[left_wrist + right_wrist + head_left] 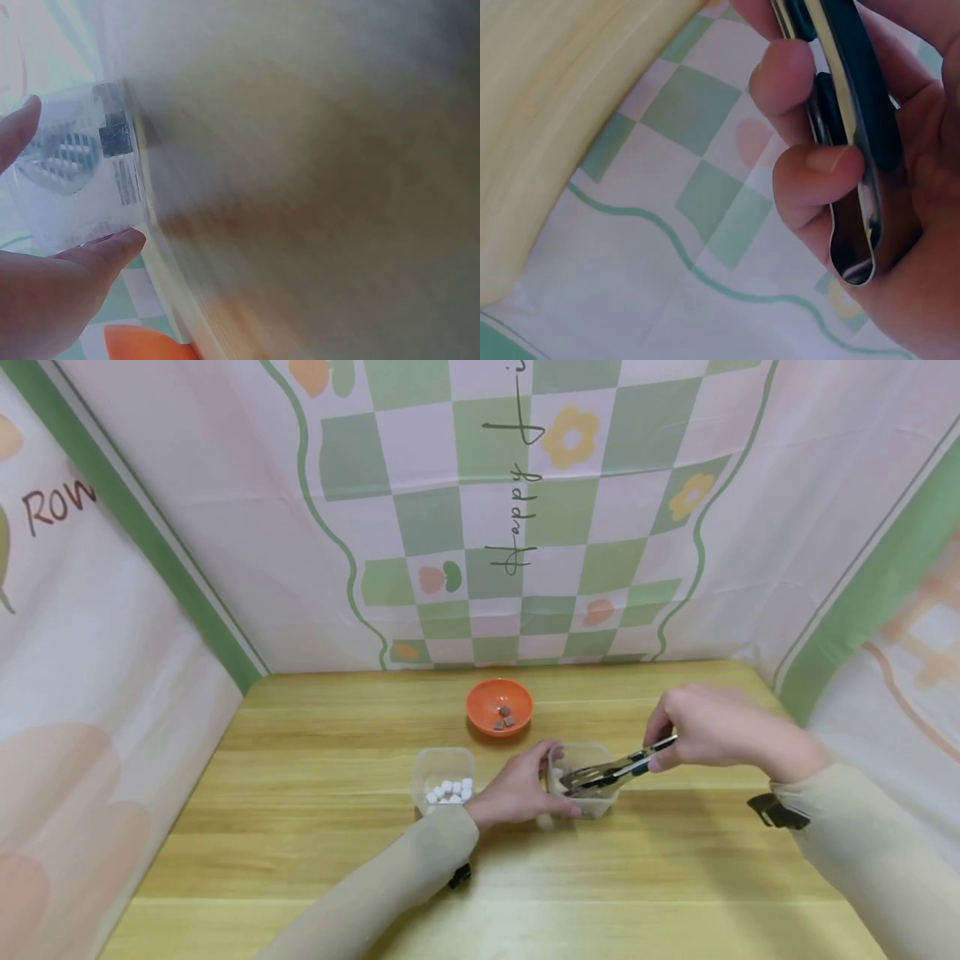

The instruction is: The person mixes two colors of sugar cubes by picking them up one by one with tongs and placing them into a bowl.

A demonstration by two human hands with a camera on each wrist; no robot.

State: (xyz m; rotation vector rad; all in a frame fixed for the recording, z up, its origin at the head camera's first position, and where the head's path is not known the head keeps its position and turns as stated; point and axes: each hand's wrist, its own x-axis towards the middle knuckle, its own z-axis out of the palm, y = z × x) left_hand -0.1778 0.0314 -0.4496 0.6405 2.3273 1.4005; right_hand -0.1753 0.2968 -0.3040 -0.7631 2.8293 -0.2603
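My right hand (705, 731) grips metal tongs (615, 770) with dark grips, fingers curled round the handles (855, 127). The tongs slant down to the left, their slotted heads inside a clear plastic container (596, 810). My left hand (525, 781) holds this container from its left, thumb on the near side and fingers on the far side. Through the container's wall (90, 214), the left wrist view shows the slotted tong head and a dark square piece (116, 140). Whether the tongs pinch anything cannot be made out.
An orange bowl (480, 720) with several small brown pieces (509, 722) stands behind my left hand. Left of that hand is another clear container (427, 764) holding white cubes (447, 787), partly hidden by my sleeve. Patterned cloth walls (495, 552) bound the wooden table (315, 760) on three sides.
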